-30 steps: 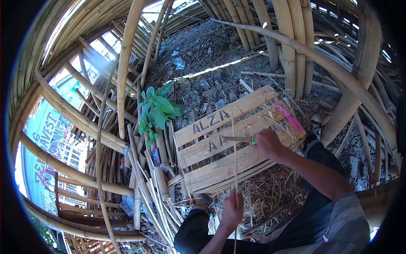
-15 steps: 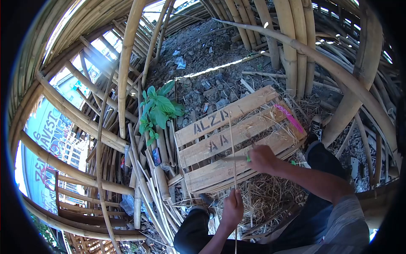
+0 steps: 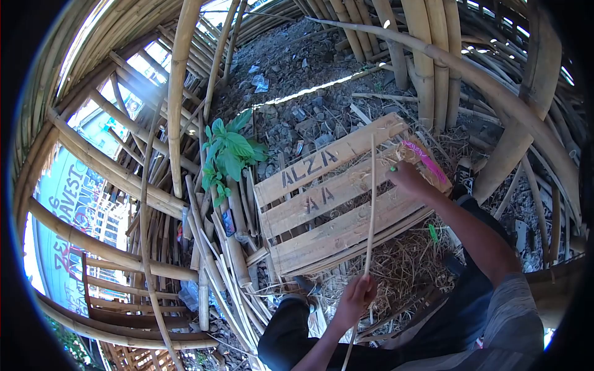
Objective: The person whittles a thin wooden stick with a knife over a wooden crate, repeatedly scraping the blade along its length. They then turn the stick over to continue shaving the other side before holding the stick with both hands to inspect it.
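Note:
A thin bamboo strip (image 3: 371, 229) slants upright in front of me, its upper end over a wooden crate. My left hand (image 3: 357, 295) is closed around its lower part, and the tail runs down past my legs. Over the right side of the crate, my right hand (image 3: 408, 180) is closed on a knife, of which only a bit of green handle (image 3: 393, 168) shows; its blade cannot be made out. The knife hand is to the right of the strip and apart from it. The slatted crate (image 3: 297, 226) has dark letters and a pink mark.
Straw-like shavings (image 3: 396, 278) cover the ground before me. Bamboo pieces (image 3: 238, 260) and a leafy green plant (image 3: 230, 151) are left of the crate. Bamboo posts (image 3: 427, 68) rise beyond it, and a bamboo lattice (image 3: 124, 185) encloses the left. Rubble (image 3: 297, 80) lies behind.
My right hand with the knife has moved up and right, away from the strip. My left hand has shifted slightly right, and the strip's upper end now leans to the right.

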`<state>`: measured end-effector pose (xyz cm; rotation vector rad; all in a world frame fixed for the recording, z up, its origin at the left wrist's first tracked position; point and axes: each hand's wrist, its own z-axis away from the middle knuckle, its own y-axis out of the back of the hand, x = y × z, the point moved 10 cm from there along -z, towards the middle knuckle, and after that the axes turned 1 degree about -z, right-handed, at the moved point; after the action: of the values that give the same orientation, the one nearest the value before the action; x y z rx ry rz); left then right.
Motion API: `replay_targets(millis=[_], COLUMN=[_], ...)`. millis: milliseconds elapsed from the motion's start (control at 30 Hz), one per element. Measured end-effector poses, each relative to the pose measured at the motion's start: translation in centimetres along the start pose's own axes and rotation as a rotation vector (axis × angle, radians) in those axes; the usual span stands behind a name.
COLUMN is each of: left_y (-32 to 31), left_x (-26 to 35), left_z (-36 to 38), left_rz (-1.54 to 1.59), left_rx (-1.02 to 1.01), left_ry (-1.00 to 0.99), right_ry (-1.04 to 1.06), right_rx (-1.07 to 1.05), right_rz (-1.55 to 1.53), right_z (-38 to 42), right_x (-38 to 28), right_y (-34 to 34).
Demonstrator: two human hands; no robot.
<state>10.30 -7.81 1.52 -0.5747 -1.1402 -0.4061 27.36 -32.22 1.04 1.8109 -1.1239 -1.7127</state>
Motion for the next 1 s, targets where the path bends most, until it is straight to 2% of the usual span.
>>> replay_targets(millis=[33,67,167,233,433,567,700,900,967,1000], left_y=[0.2,0.4,0.5,0.4,0.0,0.3,0.3,0.1,1.1,1.3], left_x=[-0.1,0.6,1.7,1.2,1.1,0.8,0.8,0.8,0.6,0.5], left_z=[-0.4,-0.5,-0.8,-1.1,-0.7,-0.9,-1.1,-1.1,-1.2,-1.2], left_rz=[0.166,0.165,0.255,0.317,0.342,0.289,0.174,0.252,0.323,0.324], left_rx=[-0.049,-0.045,-0.033,-0.063,-0.072,-0.034,-0.007,-0.038,0.04,0.042], left_ry=[0.04,0.038,0.037,0.015,0.052,0.043,0.035,0.048,0.054,0.056], right_ry=[-0.169,-0.338,-0.242,-0.206,-0.286,-0.302,-0.289,-0.265,-0.267,-0.192], right_rx=[-0.224,-0.445,-0.47,-0.458,-0.559,-0.5,-0.414,-0.377,-0.385,-0.37], right_rz=[-0.5,-1.0,-1.131,-1.046,-1.335,-1.33,-1.274,-1.163,-1.142,-1.036], right_z=[0.2,1.2,2.5,3.2,5.0,5.1,4.9,4.5,4.6,4.3], right_x=[0.4,-1.1,-6.7,-8.4,-10.3,-10.0,-9.3,-9.1,-8.6,-8.3], right_y=[-1.6,-3.1,-1.0,-0.8,-2.4,-2.1,-1.7,-1.2,-1.9,-2.5])
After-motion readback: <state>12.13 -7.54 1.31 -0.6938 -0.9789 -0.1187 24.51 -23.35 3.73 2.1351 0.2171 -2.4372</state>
